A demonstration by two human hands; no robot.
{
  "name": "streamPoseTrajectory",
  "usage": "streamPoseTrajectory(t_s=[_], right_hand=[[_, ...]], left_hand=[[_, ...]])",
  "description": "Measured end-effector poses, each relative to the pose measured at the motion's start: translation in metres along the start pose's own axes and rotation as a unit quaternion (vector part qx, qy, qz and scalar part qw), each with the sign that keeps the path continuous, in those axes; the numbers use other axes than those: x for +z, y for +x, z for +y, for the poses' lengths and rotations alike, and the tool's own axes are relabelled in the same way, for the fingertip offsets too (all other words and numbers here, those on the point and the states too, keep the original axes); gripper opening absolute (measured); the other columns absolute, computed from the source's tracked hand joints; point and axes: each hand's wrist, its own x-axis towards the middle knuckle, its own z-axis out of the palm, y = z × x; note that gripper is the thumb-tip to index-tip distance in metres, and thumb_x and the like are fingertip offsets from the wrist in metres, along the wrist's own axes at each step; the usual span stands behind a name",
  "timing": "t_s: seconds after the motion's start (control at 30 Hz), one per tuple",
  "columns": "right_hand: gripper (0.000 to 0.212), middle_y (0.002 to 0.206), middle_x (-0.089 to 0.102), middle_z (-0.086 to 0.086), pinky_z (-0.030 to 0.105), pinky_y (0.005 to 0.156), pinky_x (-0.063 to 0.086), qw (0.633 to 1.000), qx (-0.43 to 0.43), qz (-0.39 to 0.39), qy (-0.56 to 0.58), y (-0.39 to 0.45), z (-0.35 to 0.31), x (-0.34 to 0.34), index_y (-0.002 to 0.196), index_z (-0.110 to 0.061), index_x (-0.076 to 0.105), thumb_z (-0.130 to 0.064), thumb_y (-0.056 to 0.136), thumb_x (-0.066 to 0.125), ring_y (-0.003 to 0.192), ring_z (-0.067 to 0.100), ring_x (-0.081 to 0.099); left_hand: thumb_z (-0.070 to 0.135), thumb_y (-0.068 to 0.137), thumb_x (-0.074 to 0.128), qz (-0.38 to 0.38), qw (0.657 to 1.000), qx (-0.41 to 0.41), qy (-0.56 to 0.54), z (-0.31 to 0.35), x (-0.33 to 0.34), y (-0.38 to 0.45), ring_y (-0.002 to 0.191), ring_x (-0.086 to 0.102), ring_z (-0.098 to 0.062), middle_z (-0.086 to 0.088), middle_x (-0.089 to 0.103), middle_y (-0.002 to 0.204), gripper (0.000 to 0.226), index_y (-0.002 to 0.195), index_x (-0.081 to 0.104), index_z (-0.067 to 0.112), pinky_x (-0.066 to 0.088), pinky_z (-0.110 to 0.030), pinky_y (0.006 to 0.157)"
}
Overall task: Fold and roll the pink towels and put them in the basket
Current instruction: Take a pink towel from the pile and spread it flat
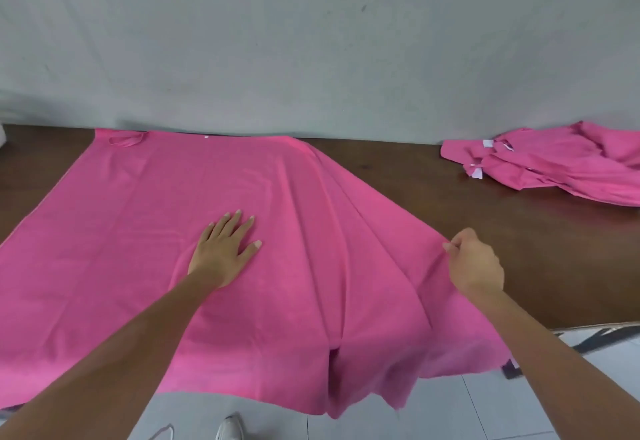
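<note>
Tabletop towel, left hand flat

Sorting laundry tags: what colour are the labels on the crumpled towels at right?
White, on the pink towel pile; labels show in the head view.

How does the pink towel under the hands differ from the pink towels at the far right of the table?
The spread towel lies opened out in one layer, its near edge hanging over the table edge; the pile of towels lies crumpled in a heap, wholly on the table. The left hand presses flat on the spread towel and the right hand pinches its right edge; no hand touches the pile. Both are pink.
</note>
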Motion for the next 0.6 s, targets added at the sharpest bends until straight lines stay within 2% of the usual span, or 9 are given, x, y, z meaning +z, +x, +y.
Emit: streamPoseTrajectory(t_s=[0.1, 0.17, 0.2, 0.23, 0.27, 0.33, 0.37, 0.5, 0.6], right_hand=[[0.018, 0.079, 0.055, 0.009, 0.039, 0.067, 0.041, 0.995, -0.044, 0.058, -0.061, 0.007, -0.014, -0.033, 0.096, -0.011, 0.051, -0.028, 0.101, 0.055, 0.079, 0.038, 0.06], [0.018, 0.079, 0.062, 0.008, 0.038, 0.064, 0.042, 0.985, -0.115, 0.089, -0.096, -0.004, -0.023, -0.044, 0.096, -0.012, 0.053, -0.03, 0.1, 0.056, 0.077, 0.037, 0.063], [0.017, 0.079, 0.065, 0.006, 0.038, 0.062, 0.044, 0.978, -0.163, 0.076, -0.104, -0.016, -0.027, -0.045, 0.095, -0.015, 0.055, -0.031, 0.098, 0.058, 0.075, 0.035, 0.065], [0.013, 0.079, 0.067, 0.001, 0.037, 0.062, 0.047, 0.972, -0.216, 0.023, -0.089, -0.031, -0.029, -0.044, 0.094, -0.02, 0.058, -0.033, 0.096, 0.061, 0.075, 0.031, 0.066], [0.011, 0.08, 0.07, -0.006, 0.035, 0.065, 0.051, 0.963, -0.255, -0.067, -0.058, -0.048, -0.031, -0.041, 0.093, -0.026, 0.062, -0.037, 0.093, 0.064, 0.075, 0.021, 0.068], [0.009, 0.086, 0.073, -0.018, 0.032, 0.075, 0.055, 0.926, -0.279, -0.253, 0.017, -0.075, -0.031, -0.033, 0.096, -0.033, 0.068, -0.04, 0.09, 0.069, 0.079, 0.002, 0.068], [0.007, 0.087, 0.073, -0.021, 0.031, 0.078, 0.055, 0.918, -0.28, -0.277, 0.049, -0.079, -0.026, -0.027, 0.097, -0.033, 0.07, -0.037, 0.091, 0.069, 0.082, -0.001, 0.068], [0.011, 0.078, 0.073, -0.018, 0.035, 0.08, 0.056, 0.96, -0.193, -0.159, 0.122, -0.061, -0.005, -0.009, 0.088, -0.026, 0.073, -0.015, 0.089, 0.073, 0.078, 0.0, 0.069], [0.009, 0.084, 0.072, -0.012, 0.035, 0.084, 0.055, 0.98, -0.121, -0.135, 0.081, -0.042, 0.006, 0.001, 0.092, -0.021, 0.072, -0.02, 0.085, 0.078, 0.086, 0.011, 0.069]], left_hand=[[0.069, 0.097, 0.015, 0.003, 1.0, -0.003, 0.002, 0.001, 0.0, 0.0, 0.154, -0.006, -0.012, 0.009, -0.003, 0.167, 0.068, 0.158, 0.003, 0.041, -0.001, -0.038, 0.125], [0.069, 0.097, 0.015, 0.005, 1.0, -0.004, 0.005, 0.001, 0.0, 0.0, 0.154, -0.005, -0.012, 0.009, -0.003, 0.167, 0.068, 0.158, 0.004, 0.041, -0.001, -0.037, 0.126], [0.069, 0.096, 0.015, 0.006, 1.0, -0.004, 0.005, 0.001, 0.001, 0.0, 0.154, -0.005, -0.012, 0.009, -0.002, 0.167, 0.069, 0.158, 0.004, 0.041, 0.0, -0.037, 0.126], [0.069, 0.096, 0.015, 0.007, 1.0, -0.004, 0.004, 0.001, 0.001, 0.0, 0.154, -0.005, -0.012, 0.009, -0.002, 0.167, 0.069, 0.158, 0.005, 0.041, 0.0, -0.037, 0.126], [0.069, 0.096, 0.015, 0.009, 1.0, -0.004, 0.004, 0.001, 0.002, 0.0, 0.154, -0.004, -0.012, 0.008, -0.002, 0.167, 0.069, 0.158, 0.005, 0.041, 0.0, -0.037, 0.126], [0.068, 0.096, 0.016, 0.012, 1.0, -0.003, 0.004, 0.001, 0.001, 0.001, 0.154, -0.004, -0.012, 0.008, -0.001, 0.167, 0.068, 0.158, 0.006, 0.04, 0.0, -0.037, 0.125], [0.068, 0.097, 0.016, 0.012, 1.0, -0.002, 0.005, 0.001, 0.001, 0.001, 0.154, -0.004, -0.012, 0.008, -0.001, 0.167, 0.068, 0.158, 0.006, 0.04, 0.0, -0.037, 0.125], [0.064, 0.099, 0.02, 0.005, 1.0, -0.007, 0.015, 0.002, 0.003, 0.002, 0.154, -0.002, -0.014, 0.006, 0.0, 0.168, 0.067, 0.159, 0.007, 0.037, 0.0, -0.038, 0.125], [0.052, 0.103, 0.032, 0.011, 0.999, -0.03, -0.009, 0.015, 0.002, 0.008, 0.154, 0.006, -0.022, -0.003, 0.011, 0.167, 0.062, 0.159, 0.021, 0.027, 0.006, -0.044, 0.125]])
